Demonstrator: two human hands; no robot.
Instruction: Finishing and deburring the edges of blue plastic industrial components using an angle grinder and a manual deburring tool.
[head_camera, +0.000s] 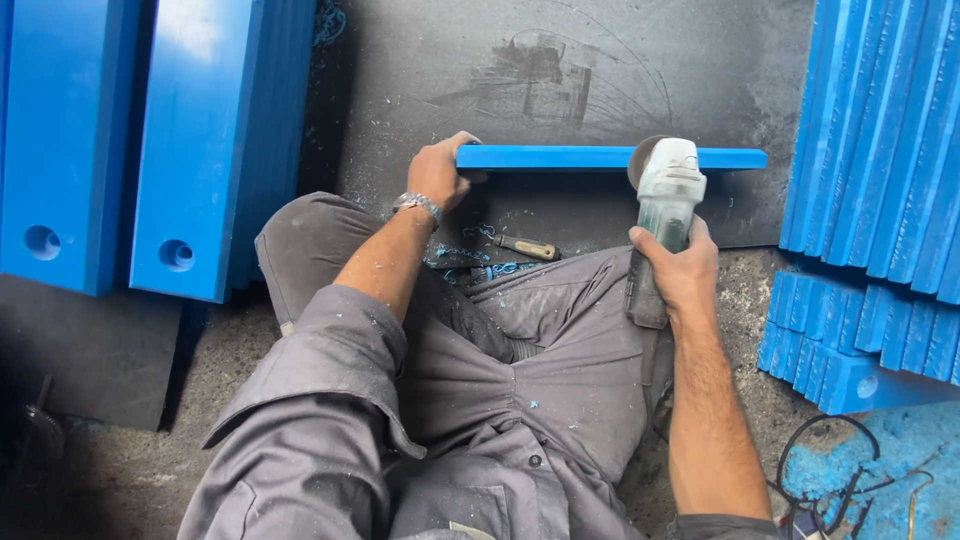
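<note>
Left hand (437, 172) clamped on the left end of a blue strip (600, 157), which stands on edge across a dark mat (560, 60). Wristwatch (417, 204) on that wrist. Right hand (672, 262) closed around the body of a grey grinder (667, 190); grinder head rests against the strip right of its middle, disc touching the blue edge. Person seated on the floor in grey overalls, legs either side of the work. Screwdriver (524, 246) lies on the mat just below the strip, among blue shavings (460, 255). Two thick blue blocks (140, 140) with holes lie to the left. Stacked blue strips (880, 140) to the right; black cable (840, 480) at lower right.
</note>
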